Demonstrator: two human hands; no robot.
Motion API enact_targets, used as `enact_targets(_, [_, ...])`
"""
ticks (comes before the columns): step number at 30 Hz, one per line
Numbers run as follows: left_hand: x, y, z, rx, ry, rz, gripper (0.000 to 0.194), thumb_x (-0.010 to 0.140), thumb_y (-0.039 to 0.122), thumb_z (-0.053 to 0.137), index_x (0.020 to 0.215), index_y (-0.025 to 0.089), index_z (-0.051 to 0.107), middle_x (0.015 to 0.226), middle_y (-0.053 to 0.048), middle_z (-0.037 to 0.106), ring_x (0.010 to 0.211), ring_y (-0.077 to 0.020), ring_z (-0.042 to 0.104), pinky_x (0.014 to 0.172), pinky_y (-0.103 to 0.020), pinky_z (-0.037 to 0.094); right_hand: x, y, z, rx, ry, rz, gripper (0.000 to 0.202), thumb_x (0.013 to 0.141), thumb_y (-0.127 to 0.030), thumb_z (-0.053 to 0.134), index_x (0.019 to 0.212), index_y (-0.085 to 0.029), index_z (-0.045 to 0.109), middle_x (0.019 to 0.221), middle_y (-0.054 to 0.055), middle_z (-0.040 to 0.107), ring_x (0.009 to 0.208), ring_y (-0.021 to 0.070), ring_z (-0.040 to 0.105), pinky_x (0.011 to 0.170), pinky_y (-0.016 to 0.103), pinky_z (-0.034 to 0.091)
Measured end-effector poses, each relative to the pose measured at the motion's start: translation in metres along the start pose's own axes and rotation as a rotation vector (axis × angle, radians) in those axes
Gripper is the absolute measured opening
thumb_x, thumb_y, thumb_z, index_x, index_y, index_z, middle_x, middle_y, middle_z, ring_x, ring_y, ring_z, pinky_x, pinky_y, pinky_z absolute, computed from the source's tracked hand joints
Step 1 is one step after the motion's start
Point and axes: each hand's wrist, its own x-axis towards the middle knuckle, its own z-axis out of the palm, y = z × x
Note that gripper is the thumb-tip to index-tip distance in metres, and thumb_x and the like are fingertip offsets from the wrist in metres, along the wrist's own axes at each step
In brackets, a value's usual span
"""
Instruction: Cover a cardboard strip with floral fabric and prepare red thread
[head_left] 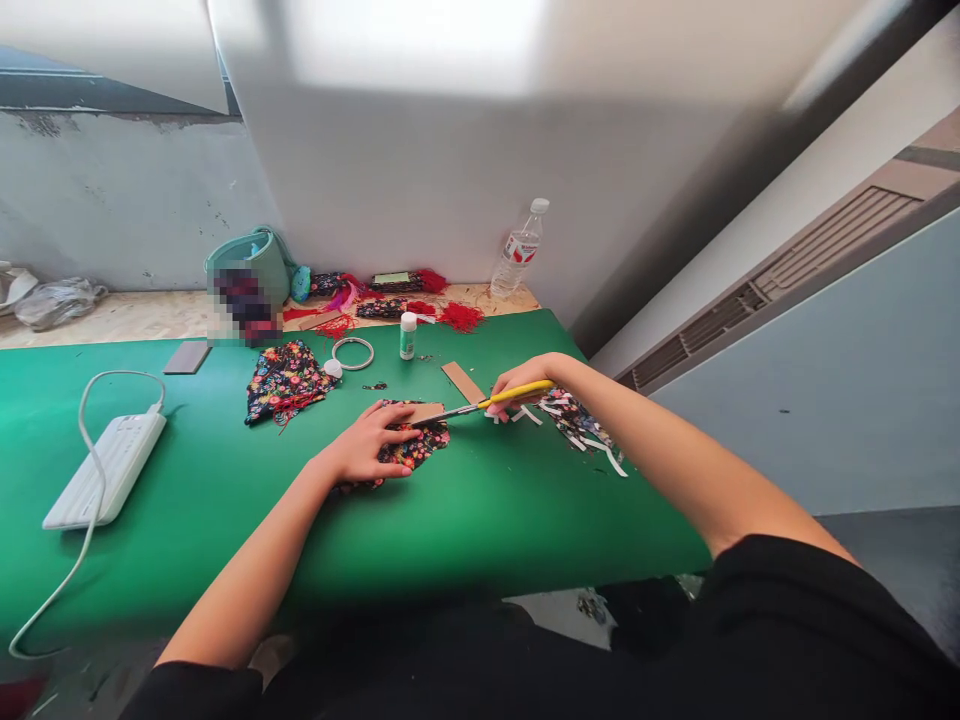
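Observation:
My left hand (pixel 369 445) lies with its fingers spread, pressing a black floral fabric piece (pixel 426 446) against the green table (pixel 465 530). A tan card strip (pixel 426 411) rests on top of that fabric. My right hand (pixel 517 388) is wrapped round yellow-handled scissors (pixel 536 388). Their blades point left and reach over the fabric beside the card and my left fingertips. Another tan card strip (pixel 463 382) lies just behind the scissors. Under and right of my right hand are fabric scraps and white slivers (pixel 581 425).
Floral fabric (pixel 289 383), a metal ring (pixel 352 353), a glue stick (pixel 407 336) and a grey card (pixel 187 357) lie behind. A white power bank (pixel 109 470) with a cable is left. At the back stand a bottle (pixel 517 250) and a teal bag (pixel 255 262) near red tassels (pixel 461 317).

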Motion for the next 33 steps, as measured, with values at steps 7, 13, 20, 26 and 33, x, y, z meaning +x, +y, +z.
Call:
enact_targets(7, [0.000,0.000,0.000,-0.005,0.008,0.007,0.062,0.079,0.057,0.056,0.131,0.024,0.051,0.148,-0.011,0.033,0.136,-0.0298,0.029,0.112,-0.052,0.013,-0.001,-0.007,-0.002,-0.023,0.010,0.037,0.070,0.054,-0.074,0.065,0.086,-0.013,0.070,0.053,-0.007,0.042,0.042,0.0051,0.037,0.041,0.022,0.027])
enact_targets(13, [0.001,0.000,0.000,0.015,0.005,0.014,0.062,0.079,0.056,0.056,0.131,0.023,0.051,0.147,-0.013,0.034,0.136,-0.0287,0.029,0.112,-0.051,0.013,-0.003,-0.008,0.000,-0.015,0.010,0.041,0.070,0.052,-0.075,0.066,0.084,-0.013,0.069,0.050,-0.008,0.038,0.040,0.0047,0.034,0.040,0.021,0.025])
enact_targets(20, [0.000,0.001,0.002,-0.008,-0.003,-0.011,0.063,0.078,0.057,0.057,0.132,0.024,0.050,0.148,-0.012,0.032,0.136,-0.0308,0.028,0.112,-0.055,0.011,0.000,-0.008,-0.003,-0.001,-0.034,0.022,0.071,0.055,-0.077,0.063,0.085,-0.013,0.068,0.054,-0.008,0.038,0.041,0.0043,0.034,0.041,0.021,0.024])
enact_targets(26, [0.000,0.000,0.003,-0.016,0.018,0.008,0.063,0.078,0.056,0.058,0.131,0.024,0.051,0.148,-0.012,0.033,0.136,-0.0305,0.029,0.112,-0.052,0.013,-0.001,-0.013,-0.003,0.019,-0.060,0.056,0.067,0.057,-0.074,0.064,0.087,-0.014,0.068,0.053,-0.007,0.040,0.041,0.0053,0.035,0.040,0.022,0.024])
enact_targets(33, [0.000,0.006,0.002,0.007,0.012,-0.079,0.060,0.077,0.056,0.059,0.130,0.028,0.052,0.147,-0.011,0.035,0.135,-0.0337,0.029,0.110,-0.060,-0.003,0.002,-0.006,0.002,-0.004,-0.011,0.040,0.069,0.058,-0.074,0.063,0.092,-0.014,0.069,0.051,-0.009,0.035,0.040,0.0042,0.032,0.040,0.021,0.022])
